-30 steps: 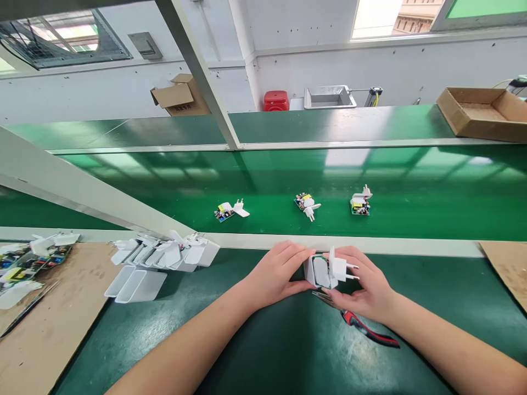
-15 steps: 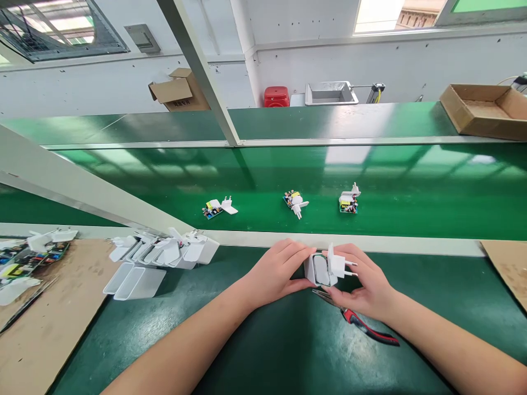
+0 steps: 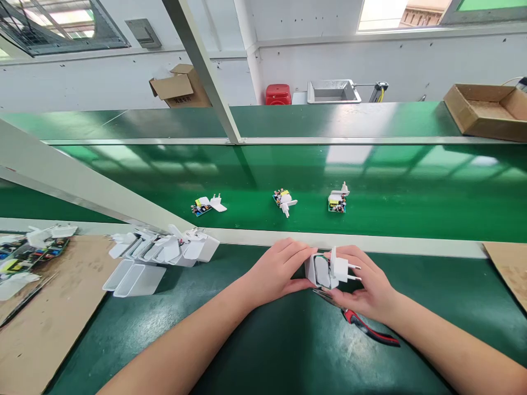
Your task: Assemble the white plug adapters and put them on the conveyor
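Between my two hands is a white power adapter (image 3: pixel 321 270), its case on the left and a plug end with two pins pointing right. My left hand (image 3: pixel 286 267) is closed round the case. The plug end is gripped by the fingers of my right hand (image 3: pixel 364 280); the cover stands partly apart from the case, with some circuit board showing in the gap. Just below lie pliers with red and black handles (image 3: pixel 370 330), their jaws partly under my right hand. Left of my left arm, white adapter cases (image 3: pixel 142 281) stand beside a row of cases with plug covers (image 3: pixel 164 247).
On the green conveyor belt (image 3: pixel 411 192) sit circuit boards with white plug parts, one of them a board (image 3: pixel 337 202) near the middle. More boards (image 3: pixel 37 255) and tweezers (image 3: pixel 27 300) lie on cardboard at left. A slanted white post (image 3: pixel 82 178) crosses the left side.
The boards on the belt have shifted left. My hands stay in nearly the same place, and the plug end has moved slightly right and turned a little.
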The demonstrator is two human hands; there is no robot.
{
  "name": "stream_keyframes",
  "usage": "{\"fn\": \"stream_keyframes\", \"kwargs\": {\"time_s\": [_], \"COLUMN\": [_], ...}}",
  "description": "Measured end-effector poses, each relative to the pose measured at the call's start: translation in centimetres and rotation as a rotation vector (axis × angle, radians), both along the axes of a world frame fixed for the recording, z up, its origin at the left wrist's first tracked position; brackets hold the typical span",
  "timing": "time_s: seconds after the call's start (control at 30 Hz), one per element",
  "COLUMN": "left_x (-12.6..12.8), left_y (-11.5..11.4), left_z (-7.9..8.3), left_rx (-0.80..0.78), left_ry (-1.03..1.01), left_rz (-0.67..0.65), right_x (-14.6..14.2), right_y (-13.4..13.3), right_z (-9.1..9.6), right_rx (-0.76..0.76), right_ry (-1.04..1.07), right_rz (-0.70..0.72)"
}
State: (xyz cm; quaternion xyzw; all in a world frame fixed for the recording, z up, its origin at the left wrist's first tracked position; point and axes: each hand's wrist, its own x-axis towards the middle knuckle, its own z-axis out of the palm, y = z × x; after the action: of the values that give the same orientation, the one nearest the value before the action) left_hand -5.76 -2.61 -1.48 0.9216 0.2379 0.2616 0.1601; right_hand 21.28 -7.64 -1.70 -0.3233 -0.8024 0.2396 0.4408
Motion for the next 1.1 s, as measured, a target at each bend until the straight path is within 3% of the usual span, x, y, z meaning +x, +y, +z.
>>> {"fn": "stream_keyframes", "kwargs": {"time_s": [0.63, 0.87, 0.97, 1.1], "left_x": [0.03, 0.23, 0.35, 0.39], "left_y": [0.04, -0.08, -0.04, 0.20], "left_z": [0.09, 0.15, 0.34, 0.23], "left_rx": [-0.028, -0.053, -0.088, -0.187], "left_ry": [-0.004, -0.009, -0.032, -0.067], "left_rz": [-0.001, -0.012, 0.022, 0.141], "right_x": [-0.07, 0.13, 0.13, -0.01], "right_y": [-0.09, -0.18, -0.17, -0.11], "right_z": [-0.11, 0.23, 0.54, 0.67], "right_rx": [-0.029, -0.067, -0.100, -0.082], "right_ry": [-0.040, -0.166, -0.259, -0.234], "right_rz": [0.025, 0.027, 0.032, -0.080]}}
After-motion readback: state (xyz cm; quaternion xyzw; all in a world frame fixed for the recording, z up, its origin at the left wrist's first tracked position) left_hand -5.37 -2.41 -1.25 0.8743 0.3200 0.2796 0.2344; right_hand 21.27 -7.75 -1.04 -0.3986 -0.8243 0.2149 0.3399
